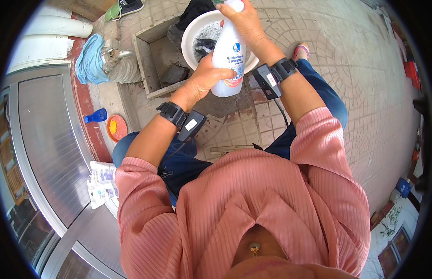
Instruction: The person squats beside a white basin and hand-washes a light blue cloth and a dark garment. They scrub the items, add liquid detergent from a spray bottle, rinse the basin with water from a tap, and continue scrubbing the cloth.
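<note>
A white plastic detergent bottle (227,57) with a printed label is held tilted in front of me. My left hand (208,75) grips its lower body, the thumb lying across the label. Around the neck, near the top of the picture, is my right hand (244,22). Behind and below the bottle stands a round white basin (188,45) of sudsy water. Dark wet cloth (205,47) sits among the suds, partly hidden by the bottle and my left hand. More black cloth (195,12) lies at the basin's far side.
A concrete trough (146,69) borders the basin on the left. Near it, a light blue cloth (90,61) hangs beside a tap (123,54). A blue bottle (96,115), an orange dish (121,130) with a yellow piece, and plastic packets (102,183) are by the glazed door (45,139).
</note>
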`<state>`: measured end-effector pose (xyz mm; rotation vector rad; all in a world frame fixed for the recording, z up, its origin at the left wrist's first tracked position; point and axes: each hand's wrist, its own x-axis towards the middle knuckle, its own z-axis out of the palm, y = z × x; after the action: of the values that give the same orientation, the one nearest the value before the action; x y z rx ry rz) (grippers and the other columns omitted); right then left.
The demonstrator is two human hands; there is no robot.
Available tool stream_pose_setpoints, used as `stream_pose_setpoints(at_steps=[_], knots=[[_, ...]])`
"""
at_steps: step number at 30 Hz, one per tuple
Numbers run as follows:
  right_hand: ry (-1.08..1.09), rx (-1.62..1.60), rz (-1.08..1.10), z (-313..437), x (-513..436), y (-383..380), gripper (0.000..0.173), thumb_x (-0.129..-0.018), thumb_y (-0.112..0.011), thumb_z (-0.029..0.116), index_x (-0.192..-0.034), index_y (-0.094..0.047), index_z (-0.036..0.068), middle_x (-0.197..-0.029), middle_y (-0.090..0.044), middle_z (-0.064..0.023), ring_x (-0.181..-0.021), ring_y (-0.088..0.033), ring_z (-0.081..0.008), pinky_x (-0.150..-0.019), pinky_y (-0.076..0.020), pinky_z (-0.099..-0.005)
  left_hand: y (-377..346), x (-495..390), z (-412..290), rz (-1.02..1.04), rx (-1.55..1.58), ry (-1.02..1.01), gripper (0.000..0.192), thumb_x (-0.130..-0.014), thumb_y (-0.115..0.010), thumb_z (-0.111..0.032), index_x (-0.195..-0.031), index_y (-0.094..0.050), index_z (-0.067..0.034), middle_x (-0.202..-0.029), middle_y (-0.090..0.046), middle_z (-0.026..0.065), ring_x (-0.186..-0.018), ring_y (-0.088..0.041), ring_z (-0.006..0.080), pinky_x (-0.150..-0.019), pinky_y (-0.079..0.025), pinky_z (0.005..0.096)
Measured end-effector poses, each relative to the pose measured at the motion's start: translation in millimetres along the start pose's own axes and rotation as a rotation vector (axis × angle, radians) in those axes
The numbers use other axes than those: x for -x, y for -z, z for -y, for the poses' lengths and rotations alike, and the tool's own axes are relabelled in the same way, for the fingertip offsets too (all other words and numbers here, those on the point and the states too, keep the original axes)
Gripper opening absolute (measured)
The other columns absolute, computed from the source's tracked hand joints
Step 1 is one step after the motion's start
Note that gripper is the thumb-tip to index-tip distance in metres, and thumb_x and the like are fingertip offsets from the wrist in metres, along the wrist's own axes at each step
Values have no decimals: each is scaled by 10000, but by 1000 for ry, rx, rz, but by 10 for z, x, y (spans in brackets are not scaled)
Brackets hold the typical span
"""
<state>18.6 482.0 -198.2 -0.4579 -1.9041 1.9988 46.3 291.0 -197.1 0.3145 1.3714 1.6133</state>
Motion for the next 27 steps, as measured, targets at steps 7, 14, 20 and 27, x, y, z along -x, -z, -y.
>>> stream_pose_setpoints(at_steps=[7, 14, 20, 27], knots=[[-13, 243, -235, -157, 489, -415, 635, -713, -767, 185, -1178, -401, -47, -991, -599, -200, -939, -630, -296, -821, -525, -400, 112, -54, 150, -207, -516, -145, 657, -732, -689, -57, -1323, -416, 32, -1163, -608, 164, -1078, -604, 266, -956, -463, 370], [-262, -161, 333, 92, 316, 49, 237, -860, -626, 128, -1069, -640, 17, -860, -672, -56, -771, -635, -139, -658, -512, -265, 174, -141, -353, -7, -336, -273, 929, -861, -689, -509, -1479, -251, 29, -1398, -440, 192, -1372, -365, 281, -1134, -294, 393], [-222, -309, 740, 421, 543, 18, 278, -833, -642, 77, -1107, -623, 33, -886, -675, -54, -775, -633, -122, -651, -515, -264, -106, -19, -823, -63, -27, -222, 118, -891, -695, -148, -937, -631, -60, -751, -605, -14, -588, -534, 57, -514, -420, 195], [-112, 183, 566, 496, 945, 145, 505, -778, -766, 248, -1193, -619, 2, -1070, -687, -149, -998, -659, -206, -854, -522, -324, -461, -125, -974, -287, -56, -673, 134, -845, -708, -79, -958, -644, -49, -796, -644, 5, -669, -608, 100, -610, -505, 246]])
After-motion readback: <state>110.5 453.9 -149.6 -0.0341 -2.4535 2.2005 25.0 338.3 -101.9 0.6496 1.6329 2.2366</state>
